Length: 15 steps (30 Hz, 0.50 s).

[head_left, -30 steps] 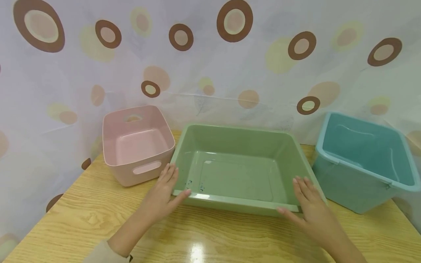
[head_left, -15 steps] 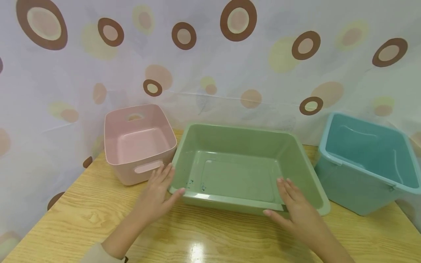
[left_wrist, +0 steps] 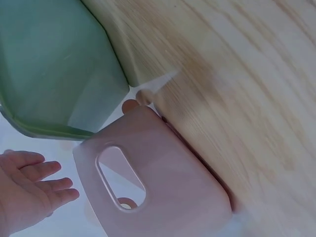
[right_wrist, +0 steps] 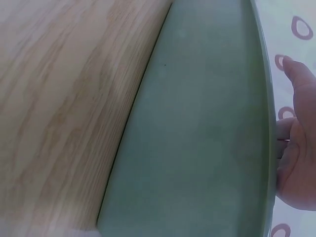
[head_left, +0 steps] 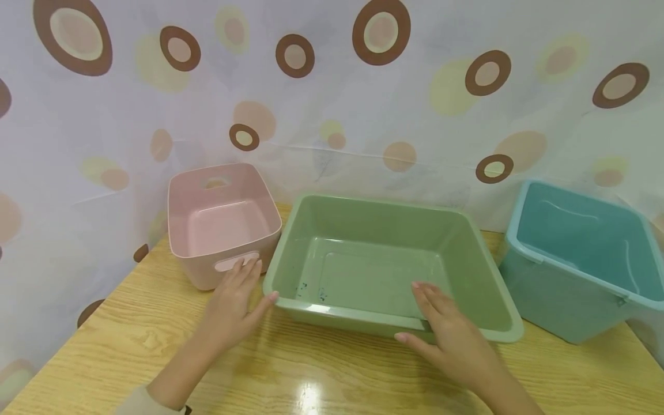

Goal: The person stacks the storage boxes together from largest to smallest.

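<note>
Leftmost stood the pink bin; before it the left grip, straight-fingered, held nothing. Midway on the table sat the green tub, the right grip over its front rim, likewise straight-fingered and empty. Then came the blue bin. Adjusting the green tub seemed the step; the next likely called for a rim hold.

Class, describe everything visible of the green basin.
The green basin is rectangular and round-cornered, with sloping walls and a flared rim; it looks like glossy plastic. Small blue specks mark its inside near the front left corner. It stands upright on the wooden table between the pink basket and the teal bin. The person's right grip is over its front rim; contact is unclear.
</note>
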Each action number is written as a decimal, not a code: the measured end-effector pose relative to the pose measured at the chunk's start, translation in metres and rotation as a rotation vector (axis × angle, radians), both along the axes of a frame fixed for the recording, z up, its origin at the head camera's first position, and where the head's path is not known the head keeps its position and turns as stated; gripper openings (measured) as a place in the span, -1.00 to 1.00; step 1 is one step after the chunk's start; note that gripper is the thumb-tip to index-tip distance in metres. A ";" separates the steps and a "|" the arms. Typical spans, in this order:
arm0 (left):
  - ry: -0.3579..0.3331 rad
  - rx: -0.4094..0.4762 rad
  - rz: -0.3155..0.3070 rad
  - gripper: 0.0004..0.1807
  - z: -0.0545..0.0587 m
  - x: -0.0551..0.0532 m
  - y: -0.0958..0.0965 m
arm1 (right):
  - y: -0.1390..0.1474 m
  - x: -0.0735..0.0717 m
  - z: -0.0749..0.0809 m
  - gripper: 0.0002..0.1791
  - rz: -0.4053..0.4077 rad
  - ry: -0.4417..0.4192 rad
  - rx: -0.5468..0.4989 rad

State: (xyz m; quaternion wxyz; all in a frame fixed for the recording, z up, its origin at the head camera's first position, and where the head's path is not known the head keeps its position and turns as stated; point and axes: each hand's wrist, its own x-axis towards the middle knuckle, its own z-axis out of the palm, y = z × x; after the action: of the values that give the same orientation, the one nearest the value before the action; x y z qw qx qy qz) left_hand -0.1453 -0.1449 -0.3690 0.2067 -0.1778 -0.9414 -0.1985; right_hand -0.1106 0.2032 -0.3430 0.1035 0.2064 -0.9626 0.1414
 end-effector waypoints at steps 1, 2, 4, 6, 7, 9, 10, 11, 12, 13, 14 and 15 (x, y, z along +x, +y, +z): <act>0.004 -0.001 0.000 -0.29 0.000 0.000 -0.001 | -0.002 -0.001 0.000 -0.10 0.007 0.001 0.003; 0.006 0.002 -0.002 -0.29 0.000 0.000 -0.002 | -0.003 -0.001 0.001 -0.10 0.012 -0.001 0.003; 0.012 0.006 -0.006 -0.29 0.001 0.000 -0.005 | -0.006 -0.002 0.002 -0.09 0.024 -0.007 0.005; 0.017 0.008 -0.009 -0.29 0.002 0.001 -0.007 | -0.010 -0.004 0.004 -0.09 0.033 -0.023 0.000; 0.019 0.010 -0.010 -0.30 0.003 0.001 -0.009 | -0.011 -0.004 0.004 -0.08 0.037 -0.032 -0.005; 0.021 0.013 -0.001 -0.30 0.004 0.002 -0.012 | -0.015 -0.006 0.005 -0.08 0.050 -0.041 -0.017; 0.020 0.011 0.005 -0.31 0.004 0.003 -0.013 | -0.017 -0.007 0.006 -0.09 0.056 -0.046 -0.022; 0.016 0.010 0.012 -0.30 0.005 0.004 -0.015 | -0.019 -0.007 0.006 -0.09 0.062 -0.051 -0.027; 0.014 0.011 0.018 -0.30 0.006 0.005 -0.016 | -0.021 -0.008 0.006 -0.09 0.068 -0.054 -0.030; 0.011 0.008 0.026 -0.30 0.006 0.006 -0.018 | -0.023 -0.009 0.007 -0.09 0.073 -0.058 -0.035; 0.006 0.009 0.033 -0.30 0.007 0.007 -0.019 | -0.025 -0.010 0.007 -0.09 0.077 -0.064 -0.039; 0.005 0.008 0.036 -0.30 0.008 0.008 -0.020 | -0.027 -0.011 0.008 -0.09 0.079 -0.068 -0.042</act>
State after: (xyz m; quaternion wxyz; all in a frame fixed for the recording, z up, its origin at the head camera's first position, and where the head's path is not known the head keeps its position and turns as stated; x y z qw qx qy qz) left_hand -0.1374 -0.1651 -0.3613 0.2133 -0.1606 -0.9431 -0.1983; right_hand -0.1211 0.1758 -0.3353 0.0693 0.2372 -0.9536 0.1723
